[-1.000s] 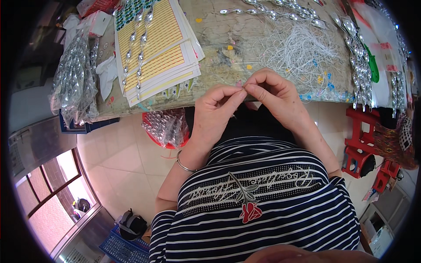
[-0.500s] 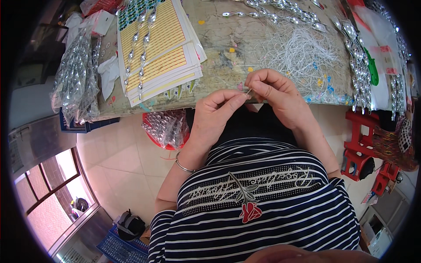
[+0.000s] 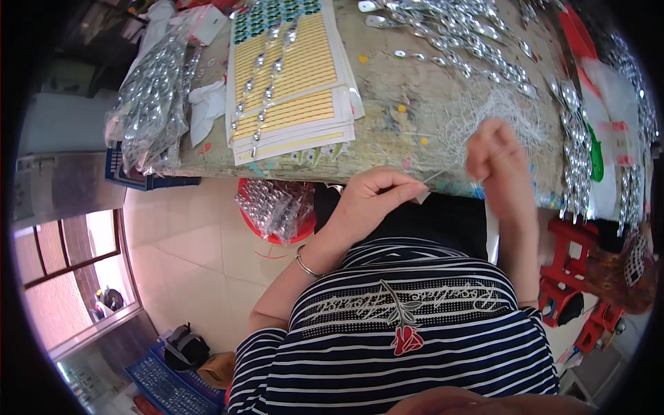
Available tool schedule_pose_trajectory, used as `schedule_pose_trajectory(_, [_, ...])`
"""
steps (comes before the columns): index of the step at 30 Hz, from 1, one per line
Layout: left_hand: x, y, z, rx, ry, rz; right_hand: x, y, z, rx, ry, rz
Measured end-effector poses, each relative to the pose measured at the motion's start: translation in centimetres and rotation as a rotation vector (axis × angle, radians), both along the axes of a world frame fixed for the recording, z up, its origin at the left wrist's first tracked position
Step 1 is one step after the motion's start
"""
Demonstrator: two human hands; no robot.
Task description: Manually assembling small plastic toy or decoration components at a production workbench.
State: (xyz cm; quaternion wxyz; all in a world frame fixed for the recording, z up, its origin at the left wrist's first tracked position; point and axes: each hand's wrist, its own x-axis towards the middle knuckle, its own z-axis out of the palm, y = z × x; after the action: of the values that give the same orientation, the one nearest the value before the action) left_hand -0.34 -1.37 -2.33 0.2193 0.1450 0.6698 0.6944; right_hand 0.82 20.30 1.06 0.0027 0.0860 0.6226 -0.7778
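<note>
My left hand (image 3: 377, 200) is at the table's near edge, thumb and forefinger pinched on a thin white string (image 3: 436, 176). A short length of it slants up to the right from the fingertips. To the right, my right hand (image 3: 501, 162) is raised in front of a tangled heap of white strings (image 3: 484, 114). Its fingers are curled in and blurred by motion; whatever they hold cannot be made out. Strands of silver beads (image 3: 449, 52) lie beyond the heap.
Printed yellow sheets (image 3: 304, 69) carry two bead strands on the left, near plastic-bagged silver beads (image 3: 149, 104). Another bag of beads (image 3: 277, 207) rests on a red stool below the table. Bead strands (image 3: 574, 152) and a green-handled tool (image 3: 595, 155) lie at right.
My hands have parted: the right has swung up and to the right, while the left still pinches the string. The whole view has shifted somewhat.
</note>
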Motion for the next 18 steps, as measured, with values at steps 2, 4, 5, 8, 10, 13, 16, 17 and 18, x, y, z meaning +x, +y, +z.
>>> schedule_pose_trajectory(2, [-0.2, 0.5, 0.0, -0.022, -0.155, -0.038, 1.5, -3.2, -1.0, -0.007, -0.123, 0.151])
schedule_pose_trajectory(4, [-0.4, 0.0, -0.1, -0.021, -0.128, -0.044, 1.2, -3.3, -1.7, -0.032, -0.114, 0.232])
schedule_pose_trajectory(5, [-0.1, -0.5, -0.4, -0.028, -0.115, -0.038, 0.6, -2.1, -1.2, -0.028, -0.094, 0.133])
schedule_pose_trajectory(8, [0.2, -1.0, 0.0, -0.046, -0.185, -0.061, -1.0, 0.5, 1.5, -0.172, 0.048, -0.049])
schedule_pose_trajectory(10, [0.4, -0.8, -0.2, 0.082, -0.232, -0.145, -1.1, 0.2, 2.1, -0.162, 0.049, -0.009])
schedule_pose_trajectory(13, [0.3, -0.9, -0.4, 0.050, -0.147, -0.218, -1.3, -0.7, 2.0, -0.234, 0.056, 0.048])
schedule_pose_trajectory(16, [0.7, -1.6, -1.3, 0.063, -0.236, -0.255, -2.2, 0.0, 2.8, -0.232, 0.073, -0.003])
schedule_pose_trajectory(17, [0.9, -2.1, -1.6, -0.003, -0.160, -0.220, -2.5, 0.3, 2.9, -0.234, 0.079, -0.006])
schedule_pose_trajectory(18, [1.2, -2.6, -2.0, -0.069, -0.084, -0.186, -2.9, 0.6, 3.0, -0.227, 0.111, -0.003])
